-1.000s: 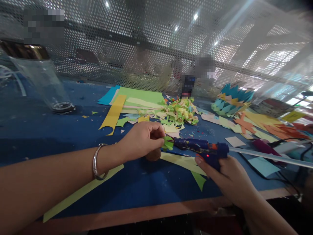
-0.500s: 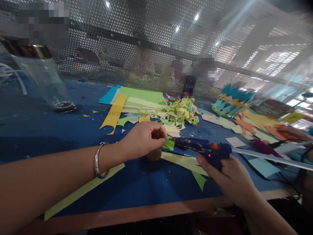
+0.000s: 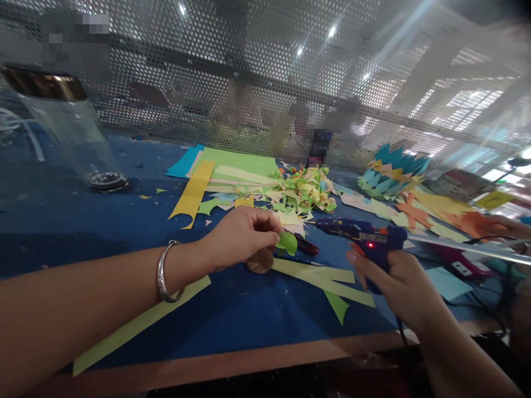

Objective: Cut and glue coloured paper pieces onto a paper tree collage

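Between the thumb and fingers of my left hand [image 3: 244, 237] is a small curled piece of green paper [image 3: 287, 244]. My right hand [image 3: 400, 282] grips a blue glue gun [image 3: 365, 237] with its red light lit. Its nozzle points left, a little apart from the green paper, and a long clear glue stick [image 3: 464, 247] sticks out of its back. Under my left hand sits a brown round thing [image 3: 260, 261], partly hidden. A dark red-handled tool [image 3: 307, 245] lies just beyond the green paper, and pale yellow-green paper strips [image 3: 315, 276] lie below it.
A pile of curled paper pieces [image 3: 311, 188] stands behind my hands, near green sheets [image 3: 240, 160] and a yellow strip [image 3: 194, 188]. On the left is a glass jar [image 3: 78, 132]. A paper crown [image 3: 392, 171] and another person's hand [image 3: 508, 225] are on the right.
My right hand has drawn the glue gun back to the right and slightly up, so its nozzle has left the green paper. My left hand has stayed almost still.
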A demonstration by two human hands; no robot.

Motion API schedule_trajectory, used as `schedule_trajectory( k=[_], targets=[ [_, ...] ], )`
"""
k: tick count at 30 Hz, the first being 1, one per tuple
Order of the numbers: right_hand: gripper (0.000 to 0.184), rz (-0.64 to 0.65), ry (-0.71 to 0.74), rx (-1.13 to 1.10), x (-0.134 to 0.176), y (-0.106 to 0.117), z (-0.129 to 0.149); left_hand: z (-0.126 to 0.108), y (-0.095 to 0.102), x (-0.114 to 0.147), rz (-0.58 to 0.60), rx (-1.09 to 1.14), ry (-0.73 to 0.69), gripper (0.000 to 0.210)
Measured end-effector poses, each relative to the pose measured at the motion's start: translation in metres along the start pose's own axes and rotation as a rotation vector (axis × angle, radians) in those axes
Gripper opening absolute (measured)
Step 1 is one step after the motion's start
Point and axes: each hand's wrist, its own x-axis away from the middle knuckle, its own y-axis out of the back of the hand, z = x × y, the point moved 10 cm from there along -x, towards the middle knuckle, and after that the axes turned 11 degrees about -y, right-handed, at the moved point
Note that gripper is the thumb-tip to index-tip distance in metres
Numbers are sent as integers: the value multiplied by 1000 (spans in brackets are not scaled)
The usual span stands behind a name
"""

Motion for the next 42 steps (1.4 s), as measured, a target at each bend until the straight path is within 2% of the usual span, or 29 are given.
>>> schedule_trajectory(
  k=[3, 7, 10, 12, 14, 17, 19, 21, 23, 27, 30, 34, 42],
  targets=[
    [57, 42, -103, -139, -15, 8, -15, 10, 2, 2, -95, 193, 131, 2],
    [45, 70, -356, -341, -32, 14, -53, 18, 8, 3, -185, 285, 218, 2],
    [39, 58, -330, -423, -42, 16, -69, 19, 9, 4, -181, 283, 220, 7],
    [42, -35, -305, -374, -45, 25, -81, 18, 8, 4, -169, 261, 206, 10],
    [46, -153, -259, -225, -45, 38, -85, 15, 11, 5, -189, 221, 189, 8],
    [48, -277, -148, 172, -40, 58, -68, 9, 15, 5, -219, 171, 139, 11],
    [47, -293, -140, 438, -37, 64, -54, 4, 15, 3, -211, 152, 91, 13],
    [44, -304, -156, 529, -30, 67, -37, 1, 15, 2, -195, 130, 53, 14],
    [41, -304, -43, 429, -21, 61, -3, -1, 14, 2, -185, 105, 32, 14],
    [31, -22, 225, 139, -7, 13, 71, -3, 15, 2, -196, 97, 7, 16],
    [25, 88, 333, 66, -4, -12, 108, -5, 16, 3, -197, 70, -16, 16],
    [21, 99, 397, 49, -12, -25, 125, -3, 14, 4, -180, 91, -1, 15],
    [23, 68, 471, 50, -19, -31, 131, 3, 11, 1, -151, 98, 32, 17]
  ],
)
